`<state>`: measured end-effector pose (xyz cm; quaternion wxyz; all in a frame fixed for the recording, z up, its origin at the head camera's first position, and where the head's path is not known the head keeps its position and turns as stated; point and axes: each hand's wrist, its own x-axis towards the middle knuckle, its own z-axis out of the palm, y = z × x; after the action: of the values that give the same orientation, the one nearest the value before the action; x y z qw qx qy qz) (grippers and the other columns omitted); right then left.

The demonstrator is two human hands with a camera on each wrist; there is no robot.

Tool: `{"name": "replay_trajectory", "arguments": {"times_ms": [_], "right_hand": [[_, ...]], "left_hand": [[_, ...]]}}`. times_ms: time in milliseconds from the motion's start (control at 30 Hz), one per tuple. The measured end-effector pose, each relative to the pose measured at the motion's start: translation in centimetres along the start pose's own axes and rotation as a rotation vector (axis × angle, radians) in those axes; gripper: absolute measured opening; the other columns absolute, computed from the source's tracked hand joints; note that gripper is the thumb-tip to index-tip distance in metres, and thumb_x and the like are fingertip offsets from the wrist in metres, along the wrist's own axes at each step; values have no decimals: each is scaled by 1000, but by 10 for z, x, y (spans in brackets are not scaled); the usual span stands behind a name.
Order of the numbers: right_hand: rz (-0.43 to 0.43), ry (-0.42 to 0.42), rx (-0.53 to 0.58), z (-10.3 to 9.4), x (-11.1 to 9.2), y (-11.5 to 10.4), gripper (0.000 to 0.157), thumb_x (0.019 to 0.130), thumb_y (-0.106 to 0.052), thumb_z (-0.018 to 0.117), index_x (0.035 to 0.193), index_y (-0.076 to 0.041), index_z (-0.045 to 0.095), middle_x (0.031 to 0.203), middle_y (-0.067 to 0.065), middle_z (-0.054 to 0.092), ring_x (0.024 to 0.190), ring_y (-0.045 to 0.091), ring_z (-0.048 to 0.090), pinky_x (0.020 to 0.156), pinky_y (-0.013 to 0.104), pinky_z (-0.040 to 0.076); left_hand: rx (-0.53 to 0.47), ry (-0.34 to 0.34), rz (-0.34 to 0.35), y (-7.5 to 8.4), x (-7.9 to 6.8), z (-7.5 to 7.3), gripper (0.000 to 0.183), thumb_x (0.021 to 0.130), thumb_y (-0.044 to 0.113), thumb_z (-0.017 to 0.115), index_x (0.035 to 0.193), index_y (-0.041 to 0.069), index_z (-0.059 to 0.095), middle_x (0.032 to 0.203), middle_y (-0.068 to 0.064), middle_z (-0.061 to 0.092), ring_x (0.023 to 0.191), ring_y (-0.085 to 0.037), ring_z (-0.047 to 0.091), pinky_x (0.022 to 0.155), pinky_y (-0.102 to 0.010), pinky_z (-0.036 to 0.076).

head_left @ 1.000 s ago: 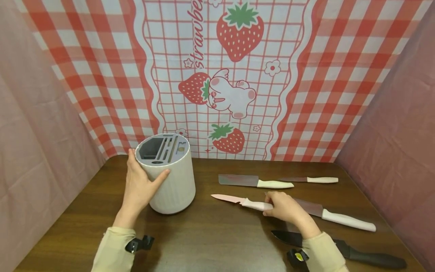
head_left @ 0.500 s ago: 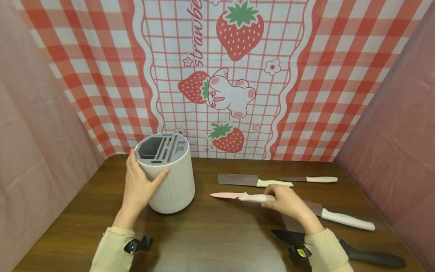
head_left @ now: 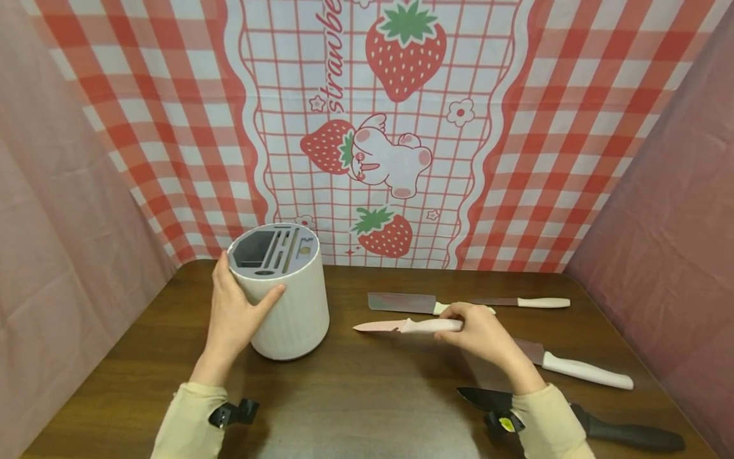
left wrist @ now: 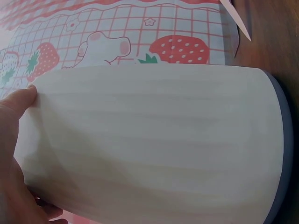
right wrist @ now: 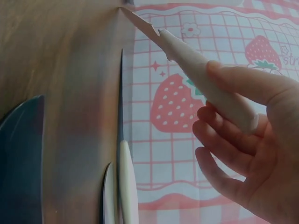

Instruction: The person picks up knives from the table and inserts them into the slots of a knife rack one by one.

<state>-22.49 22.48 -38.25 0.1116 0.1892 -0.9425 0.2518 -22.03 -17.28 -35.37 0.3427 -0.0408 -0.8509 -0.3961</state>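
A white ribbed knife block (head_left: 292, 312) with a grey slotted top stands upright on the table's left. My left hand (head_left: 232, 309) holds its near left side, thumb across the front and fingers around the rim; in the left wrist view the block's white wall (left wrist: 154, 135) fills most of the picture. My right hand (head_left: 478, 331) pinches the white handle of a paring knife (head_left: 430, 326) between thumb and fingers. The knife's pinkish blade points left toward the block, and in the right wrist view its handle (right wrist: 201, 74) is raised over the table, blade tip lower.
A cleaver (head_left: 401, 303) lies just behind the held knife, its handle partly covered by my right hand. Further right are a small white-handled knife (head_left: 543, 303) and a larger one (head_left: 587, 371). A black knife (head_left: 631, 435) lies in front, partly under my sleeve. A strawberry-print cloth (head_left: 401, 159) hangs behind.
My right hand has lifted the paring knife off the table, raising it slightly and moving it a little back. My left hand and the knife block have stayed put.
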Motion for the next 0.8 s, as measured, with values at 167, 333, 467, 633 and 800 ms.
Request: {"name": "replay_trajectory", "arguments": {"times_ms": [167,333,467,633,800], "right_hand": [[22,27,46,-3,2,-4,24,67,-35,78,83,-22,66,71,-11,60,60,6,48,54,23,40],[50,33,117,-5,4,-9,28,68,-38,77,87,-21,66,72,-8,60,60,9,48,51,24,40],[57,54,130,-5,7,-12,31,67,-40,77,88,-21,66,73,-6,61,61,9,50,52,24,41],[59,68,160,-4,10,-15,29,67,-38,78,87,-21,66,74,-6,62,63,9,52,53,24,43],[52,106,167,-4,15,-21,29,67,-38,77,88,-21,67,75,-4,63,62,12,50,52,26,41]], "left_hand": [[5,-1,1,-1,0,0,106,68,33,77,143,-1,10,139,-28,24,127,-42,29,103,-54,25],[-16,-20,-6,-1,0,-1,106,69,32,77,143,0,8,140,-28,22,129,-41,26,105,-53,24],[-29,-31,-12,-1,0,-1,105,70,32,76,144,0,7,140,-28,22,129,-40,25,105,-53,23],[-27,-37,-13,0,0,-1,105,70,32,76,144,1,7,140,-29,22,130,-40,25,105,-53,23],[-21,-44,-16,1,0,-2,105,71,32,75,144,1,6,141,-28,21,130,-41,24,105,-53,23]]}}
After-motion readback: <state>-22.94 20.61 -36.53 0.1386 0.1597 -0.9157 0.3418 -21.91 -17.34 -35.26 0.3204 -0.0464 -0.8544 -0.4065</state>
